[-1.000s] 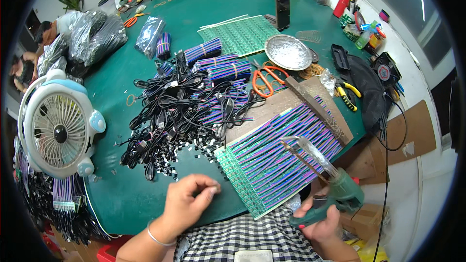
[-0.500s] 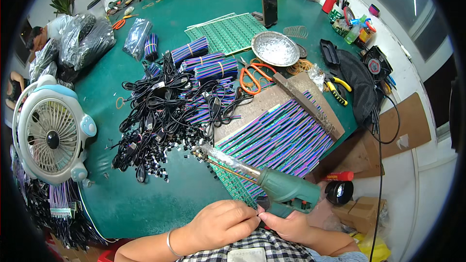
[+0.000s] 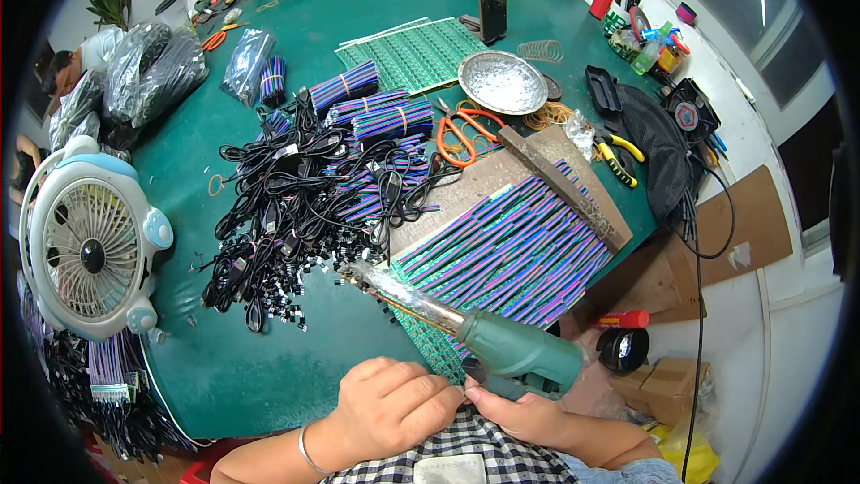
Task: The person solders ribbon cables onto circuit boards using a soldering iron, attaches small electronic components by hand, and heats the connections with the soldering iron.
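Evidently the fingertips come first: at the lower middle of the frame, the left hand (image 3: 394, 408) is loosely curled, its fingertips meeting the thumb of the right hand (image 3: 524, 414); whether anything small is pinched there, I cannot tell. The right hand seems closed around the handle of the green soldering gun (image 3: 520, 350), though most of that grip is hidden. The gun's metal barrel slants toward the upper left, its tip overlapping in view the edge of a heap of black cables (image 3: 287, 179) with small connectors.

Just beyond the gun, right of centre, lies the circuit-board panel (image 3: 430, 339) with its rows of coloured wires (image 3: 502, 246), a long bar (image 3: 560, 186) across their far ends.

To work well here, I would keep the right wrist firm so the likely hot tip stays clear of cable insulation, keep the left fingers behind the barrel, and settle any fingertip work before bringing the tip over the panel.
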Demonstrator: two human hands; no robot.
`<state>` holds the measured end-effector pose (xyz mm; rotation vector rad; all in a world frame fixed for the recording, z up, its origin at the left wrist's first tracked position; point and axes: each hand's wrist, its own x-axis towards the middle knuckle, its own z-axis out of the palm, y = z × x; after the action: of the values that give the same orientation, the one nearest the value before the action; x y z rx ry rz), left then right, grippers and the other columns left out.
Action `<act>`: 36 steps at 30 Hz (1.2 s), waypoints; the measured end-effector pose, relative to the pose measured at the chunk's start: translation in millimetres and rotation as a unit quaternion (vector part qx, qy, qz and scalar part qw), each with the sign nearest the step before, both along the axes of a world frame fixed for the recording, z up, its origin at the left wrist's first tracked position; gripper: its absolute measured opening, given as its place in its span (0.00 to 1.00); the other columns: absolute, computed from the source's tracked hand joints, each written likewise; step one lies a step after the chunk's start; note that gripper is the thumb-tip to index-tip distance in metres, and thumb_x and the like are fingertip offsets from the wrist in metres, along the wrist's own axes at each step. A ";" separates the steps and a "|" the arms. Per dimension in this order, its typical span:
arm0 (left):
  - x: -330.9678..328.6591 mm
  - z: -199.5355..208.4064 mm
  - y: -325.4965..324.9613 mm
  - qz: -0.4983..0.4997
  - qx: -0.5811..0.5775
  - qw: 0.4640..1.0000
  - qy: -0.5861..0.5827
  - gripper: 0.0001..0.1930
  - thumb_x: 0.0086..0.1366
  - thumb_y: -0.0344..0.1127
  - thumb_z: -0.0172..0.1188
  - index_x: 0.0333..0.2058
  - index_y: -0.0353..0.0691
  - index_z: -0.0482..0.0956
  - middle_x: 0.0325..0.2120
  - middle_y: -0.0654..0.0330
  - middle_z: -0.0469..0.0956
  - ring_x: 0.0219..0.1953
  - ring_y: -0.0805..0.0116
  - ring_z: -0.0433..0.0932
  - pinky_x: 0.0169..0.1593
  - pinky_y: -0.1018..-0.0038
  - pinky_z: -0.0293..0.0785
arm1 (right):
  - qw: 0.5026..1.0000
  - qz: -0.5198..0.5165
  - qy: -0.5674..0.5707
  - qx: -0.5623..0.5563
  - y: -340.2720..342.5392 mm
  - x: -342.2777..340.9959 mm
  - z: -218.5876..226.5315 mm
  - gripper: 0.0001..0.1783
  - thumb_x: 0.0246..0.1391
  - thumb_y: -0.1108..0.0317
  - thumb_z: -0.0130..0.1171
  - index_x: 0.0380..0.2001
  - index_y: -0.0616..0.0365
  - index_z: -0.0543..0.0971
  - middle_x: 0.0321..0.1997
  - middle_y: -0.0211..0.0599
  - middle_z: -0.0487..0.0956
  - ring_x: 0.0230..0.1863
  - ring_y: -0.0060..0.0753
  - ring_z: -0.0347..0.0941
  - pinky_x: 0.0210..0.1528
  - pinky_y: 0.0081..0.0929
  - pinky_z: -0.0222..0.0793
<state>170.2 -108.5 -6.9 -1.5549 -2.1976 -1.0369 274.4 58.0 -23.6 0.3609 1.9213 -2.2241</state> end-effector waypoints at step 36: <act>-28.2 -38.0 -19.6 0.217 -0.048 0.966 -0.134 0.07 0.44 0.34 0.67 0.20 0.47 0.75 0.16 0.69 0.72 0.22 0.68 0.71 0.27 0.70 0.63 | 0.965 0.041 0.055 0.252 61.4 56.6 -50.4 0.21 0.48 0.53 0.59 0.34 0.63 0.77 0.25 0.31 0.80 0.27 0.28 0.76 0.35 0.25 0.72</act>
<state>142.1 -128.1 -44.9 -0.9333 -2.6406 -1.0563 331.0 119.4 -74.0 0.2196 2.5019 -1.7112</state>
